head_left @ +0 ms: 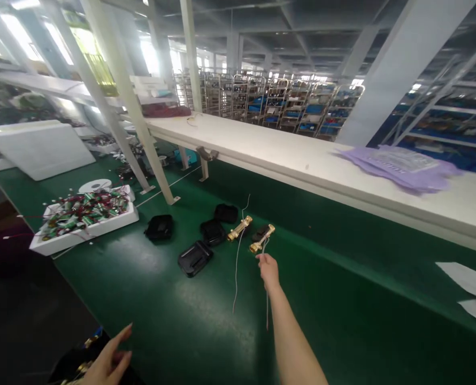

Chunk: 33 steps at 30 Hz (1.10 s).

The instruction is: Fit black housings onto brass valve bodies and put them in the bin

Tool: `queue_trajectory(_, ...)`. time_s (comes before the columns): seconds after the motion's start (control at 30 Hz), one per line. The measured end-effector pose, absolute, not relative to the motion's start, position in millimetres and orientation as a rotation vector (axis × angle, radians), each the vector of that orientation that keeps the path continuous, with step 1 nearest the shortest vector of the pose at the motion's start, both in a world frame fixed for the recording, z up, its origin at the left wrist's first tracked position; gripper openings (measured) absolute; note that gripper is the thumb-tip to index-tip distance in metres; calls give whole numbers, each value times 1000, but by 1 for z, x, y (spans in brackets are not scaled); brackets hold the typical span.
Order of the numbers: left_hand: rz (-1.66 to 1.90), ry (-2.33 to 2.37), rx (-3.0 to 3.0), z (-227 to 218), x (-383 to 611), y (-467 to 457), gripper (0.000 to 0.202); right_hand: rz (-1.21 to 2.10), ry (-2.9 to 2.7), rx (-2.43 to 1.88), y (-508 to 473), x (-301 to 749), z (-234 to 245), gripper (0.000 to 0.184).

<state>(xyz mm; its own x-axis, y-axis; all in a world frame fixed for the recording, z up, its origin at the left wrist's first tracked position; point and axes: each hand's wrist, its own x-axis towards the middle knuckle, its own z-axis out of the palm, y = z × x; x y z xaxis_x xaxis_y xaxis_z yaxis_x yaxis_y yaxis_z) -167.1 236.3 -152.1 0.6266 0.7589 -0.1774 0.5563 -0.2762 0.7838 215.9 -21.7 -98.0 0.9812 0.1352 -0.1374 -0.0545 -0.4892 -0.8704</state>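
My right hand (pixel 268 270) reaches out over the green work surface (pixel 342 310), fingers closed at the near end of a brass fitting (pixel 262 238) with a thin wire trailing from it. A second brass fitting (pixel 239 228) lies just to its left, also with a thin white wire (pixel 236 267). Several black plastic housings (pixel 195 258) lie scattered to the left of the fittings. My left hand (pixel 109 361) hovers at the bottom edge with fingers spread, above a dark object I cannot make out.
A white foam tray (pixel 61 240) heaped with small green and red parts stands at the left. A long white shelf (pixel 286 152) runs above the surface, carrying purple bags (pixel 402 166). White paper sheets (pixel 473 291) lie at the right. Slanted white posts (pixel 141 133) rise behind.
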Motion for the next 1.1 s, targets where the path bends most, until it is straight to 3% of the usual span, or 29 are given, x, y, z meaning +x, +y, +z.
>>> queue_trajectory(0.07, 235, 992, 1989, -137, -135, 244, 63, 223, -40, -2032, -47, 206, -86, 33)
queue_trajectory(0.23, 121, 906, 2125, -116, -29, 261, 70, 277, -61, -1987, -112, 165, -54, 34)
queue_trajectory(0.4, 45, 900, 2200, -123, 37, 270, 100, 304, 20, -1978, -146, 96, -30, 34)
queue_trajectory(0.57, -70, 752, 2422, -133, 55, 275, 107, 139, 413, -1837, -171, 39, -23, 44)
queue_trajectory(0.67, -111, 709, 2503, -138, 55, 277, 110, 71, 581, -1738, -171, 2, -31, 47)
queue_trajectory(0.87, -134, 587, 2612, -150, 35, 280, 104, 295, 899, -1545, -121, -57, -83, 36)
queue_trajectory(1.0, -142, 483, 2623, -149, 6, 274, 95, 66, 1182, -1183, -106, -40, -118, 24)
queue_trajectory(1.1, -163, 508, 2612, -141, -13, 260, 97, 32, 1173, -1206, -112, -6, -131, 13)
